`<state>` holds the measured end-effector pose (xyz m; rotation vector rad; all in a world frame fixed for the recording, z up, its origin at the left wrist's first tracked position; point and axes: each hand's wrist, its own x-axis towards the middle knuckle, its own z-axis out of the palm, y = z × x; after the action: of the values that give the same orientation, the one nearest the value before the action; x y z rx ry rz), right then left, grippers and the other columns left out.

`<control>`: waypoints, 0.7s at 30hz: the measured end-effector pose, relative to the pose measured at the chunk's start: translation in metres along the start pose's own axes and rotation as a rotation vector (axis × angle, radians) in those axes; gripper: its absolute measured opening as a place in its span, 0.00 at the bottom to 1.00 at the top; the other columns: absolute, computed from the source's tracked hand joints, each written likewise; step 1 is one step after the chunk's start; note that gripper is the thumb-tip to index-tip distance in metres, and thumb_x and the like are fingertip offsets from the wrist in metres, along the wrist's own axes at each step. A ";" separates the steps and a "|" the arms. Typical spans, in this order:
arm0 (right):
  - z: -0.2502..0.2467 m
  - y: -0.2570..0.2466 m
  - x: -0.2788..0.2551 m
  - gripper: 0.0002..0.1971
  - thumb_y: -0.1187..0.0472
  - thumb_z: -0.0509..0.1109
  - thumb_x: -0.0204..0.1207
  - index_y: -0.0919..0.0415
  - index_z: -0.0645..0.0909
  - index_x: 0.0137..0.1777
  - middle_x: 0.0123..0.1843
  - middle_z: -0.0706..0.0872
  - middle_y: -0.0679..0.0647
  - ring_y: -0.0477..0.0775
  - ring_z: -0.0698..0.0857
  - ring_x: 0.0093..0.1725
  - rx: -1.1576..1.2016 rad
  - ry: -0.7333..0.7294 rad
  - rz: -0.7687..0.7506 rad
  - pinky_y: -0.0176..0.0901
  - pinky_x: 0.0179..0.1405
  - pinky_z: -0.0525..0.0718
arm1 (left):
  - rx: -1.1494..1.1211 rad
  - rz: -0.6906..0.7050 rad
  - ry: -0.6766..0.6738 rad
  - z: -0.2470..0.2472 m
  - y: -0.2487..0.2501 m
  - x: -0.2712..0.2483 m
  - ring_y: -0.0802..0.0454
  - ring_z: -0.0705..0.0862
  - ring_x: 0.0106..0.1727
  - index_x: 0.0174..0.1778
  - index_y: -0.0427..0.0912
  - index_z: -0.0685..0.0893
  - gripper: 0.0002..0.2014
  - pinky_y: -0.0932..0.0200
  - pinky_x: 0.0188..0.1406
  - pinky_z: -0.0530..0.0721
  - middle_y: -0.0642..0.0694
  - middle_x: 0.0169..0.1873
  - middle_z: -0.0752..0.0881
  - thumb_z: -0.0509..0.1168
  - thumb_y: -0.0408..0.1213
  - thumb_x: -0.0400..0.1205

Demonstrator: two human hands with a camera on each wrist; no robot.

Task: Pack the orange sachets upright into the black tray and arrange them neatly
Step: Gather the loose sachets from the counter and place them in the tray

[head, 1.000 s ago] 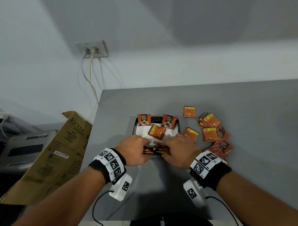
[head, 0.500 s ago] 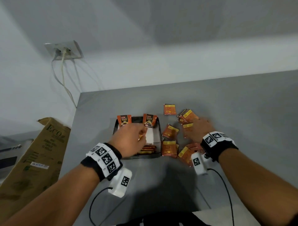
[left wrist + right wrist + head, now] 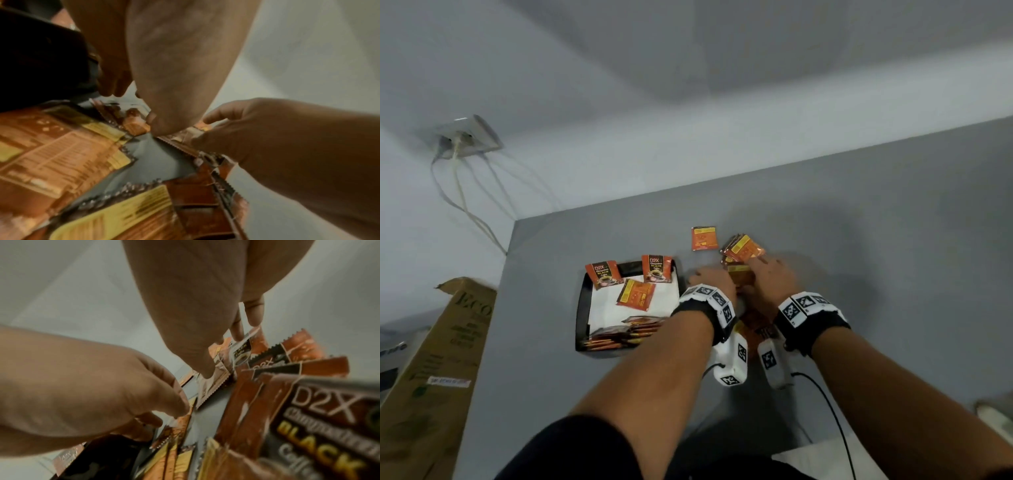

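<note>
The black tray (image 3: 582, 308) sits left of centre on the grey table. Two orange sachets (image 3: 655, 269) lean upright against its far wall, one lies flat on its white liner (image 3: 635, 294), and several stand packed at its near end (image 3: 619, 337). Right of the tray lies a loose sachet pile (image 3: 743, 246). Both hands are down on this pile. My left hand (image 3: 709, 277) has curled fingers that pinch the top edge of a sachet (image 3: 180, 423). My right hand (image 3: 770, 274) pinches another sachet (image 3: 218, 376) between thumb and fingers.
One sachet (image 3: 703, 238) lies alone beyond the pile. A tall cardboard box (image 3: 438, 359) stands off the table's left edge. A wall socket (image 3: 465, 137) with hanging cables is at the far left. Wrist-camera cables (image 3: 832, 411) trail over the near table edge.
Both hands were pressing the packed sachets at the tray's near end. The right hand went to the loose pile first, then the left hand left the tray and joined it there.
</note>
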<state>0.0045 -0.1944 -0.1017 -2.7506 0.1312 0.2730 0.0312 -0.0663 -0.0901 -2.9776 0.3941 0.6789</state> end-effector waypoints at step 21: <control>0.004 0.009 0.044 0.18 0.54 0.71 0.79 0.60 0.79 0.65 0.71 0.74 0.60 0.64 0.72 0.70 -0.073 -0.062 -0.152 0.55 0.71 0.77 | -0.163 -0.245 -0.008 -0.007 0.002 0.011 0.33 0.70 0.78 0.80 0.33 0.62 0.36 0.43 0.76 0.72 0.31 0.76 0.71 0.72 0.36 0.79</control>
<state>0.0457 -0.2035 -0.1181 -2.8018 -0.1055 0.3272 0.0434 -0.0711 -0.0887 -3.0974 -0.0300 0.7273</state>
